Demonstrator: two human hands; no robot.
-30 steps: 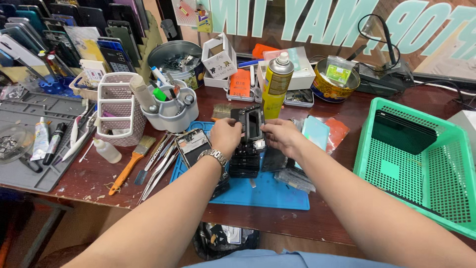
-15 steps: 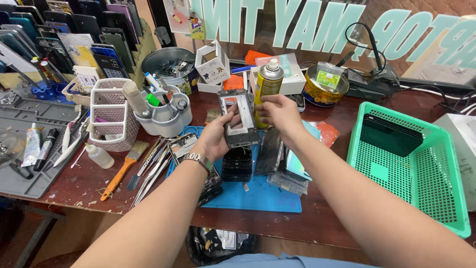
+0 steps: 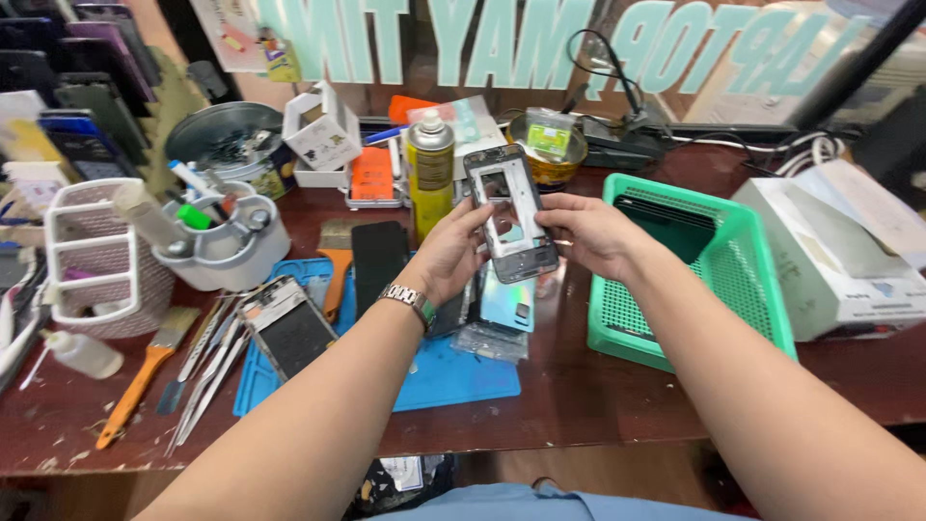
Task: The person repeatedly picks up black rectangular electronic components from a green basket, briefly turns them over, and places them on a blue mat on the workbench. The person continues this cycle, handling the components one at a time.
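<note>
A window sign (image 3: 579, 39) of large pale-teal letters runs along the back, above the counter (image 3: 579, 386). A white box (image 3: 839, 251) stands at the right, just beside a green basket (image 3: 675, 328). A small white carton (image 3: 321, 135) sits at the back left, near a yellow spray can (image 3: 430, 174) with a printed label. A phone with a dark screen (image 3: 287, 328) lies on the blue mat (image 3: 453, 376).

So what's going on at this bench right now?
A person holds a stripped phone frame up above a blue work mat, gripping it with both the left hand and the right hand. On the mat lie another opened phone and loose parts. A green basket sits to the right, a spray can just behind.
</note>
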